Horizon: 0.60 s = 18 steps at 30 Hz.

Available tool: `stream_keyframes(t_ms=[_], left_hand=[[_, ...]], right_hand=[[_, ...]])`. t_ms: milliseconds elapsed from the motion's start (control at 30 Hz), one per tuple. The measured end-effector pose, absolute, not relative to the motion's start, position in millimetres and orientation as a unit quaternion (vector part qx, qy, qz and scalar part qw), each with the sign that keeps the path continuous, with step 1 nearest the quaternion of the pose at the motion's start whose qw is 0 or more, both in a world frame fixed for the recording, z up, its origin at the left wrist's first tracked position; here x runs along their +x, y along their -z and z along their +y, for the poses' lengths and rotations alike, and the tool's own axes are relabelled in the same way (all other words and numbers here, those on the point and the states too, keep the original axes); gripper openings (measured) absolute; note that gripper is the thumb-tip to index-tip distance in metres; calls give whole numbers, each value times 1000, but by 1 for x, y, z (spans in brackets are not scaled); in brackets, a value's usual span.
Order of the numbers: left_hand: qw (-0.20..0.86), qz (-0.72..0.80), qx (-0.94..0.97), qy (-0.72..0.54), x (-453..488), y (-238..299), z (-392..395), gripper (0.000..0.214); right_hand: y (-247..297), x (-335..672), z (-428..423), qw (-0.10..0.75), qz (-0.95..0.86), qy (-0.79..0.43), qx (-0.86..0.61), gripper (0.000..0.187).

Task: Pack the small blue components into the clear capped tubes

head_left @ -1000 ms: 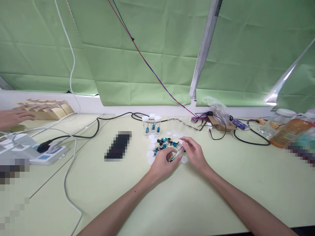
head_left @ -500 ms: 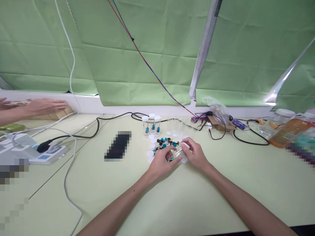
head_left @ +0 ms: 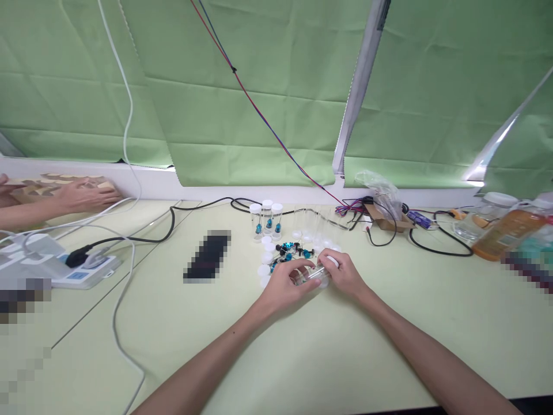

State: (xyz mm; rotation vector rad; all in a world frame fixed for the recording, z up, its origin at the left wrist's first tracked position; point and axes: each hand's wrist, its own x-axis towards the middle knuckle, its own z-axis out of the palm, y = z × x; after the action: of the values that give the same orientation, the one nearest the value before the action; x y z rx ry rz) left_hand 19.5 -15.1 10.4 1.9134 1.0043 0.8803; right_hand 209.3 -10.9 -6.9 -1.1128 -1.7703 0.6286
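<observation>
My left hand (head_left: 281, 288) is closed around a clear tube (head_left: 317, 272), which lies tilted with its far end to the right. Something small and greenish shows at the tube's left end, partly hidden by my fingers. At the other end, my right hand (head_left: 347, 273) pinches a white cap (head_left: 332, 261) against the tube's mouth; how far on it sits I cannot tell. Just behind my left hand is a pile of small blue and black parts with thin metal stems (head_left: 286, 252). White caps (head_left: 268, 257) lie along the pile's left side.
Three capped tubes (head_left: 267, 219) with blue parts inside stand behind the pile. Clear tubes (head_left: 317, 222) stand to their right. A blurred dark phone-like slab (head_left: 208, 256) lies left. Cables, a power strip (head_left: 86, 275), bottles (head_left: 510, 230) and a co-worker's hand (head_left: 84, 195) are further out.
The right hand has moved slightly down and right with the cap, which now meets the tube in line. The tube has tilted flatter. The co-worker's hand has moved left and down.
</observation>
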Motion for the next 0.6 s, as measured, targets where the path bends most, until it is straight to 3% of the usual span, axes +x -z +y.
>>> stream_keyframes(t_ms=[600], left_hand=[[424, 413, 712, -377, 26, -9, -23, 36]], right_hand=[[7, 198, -18, 517, -669, -222, -485, 28]])
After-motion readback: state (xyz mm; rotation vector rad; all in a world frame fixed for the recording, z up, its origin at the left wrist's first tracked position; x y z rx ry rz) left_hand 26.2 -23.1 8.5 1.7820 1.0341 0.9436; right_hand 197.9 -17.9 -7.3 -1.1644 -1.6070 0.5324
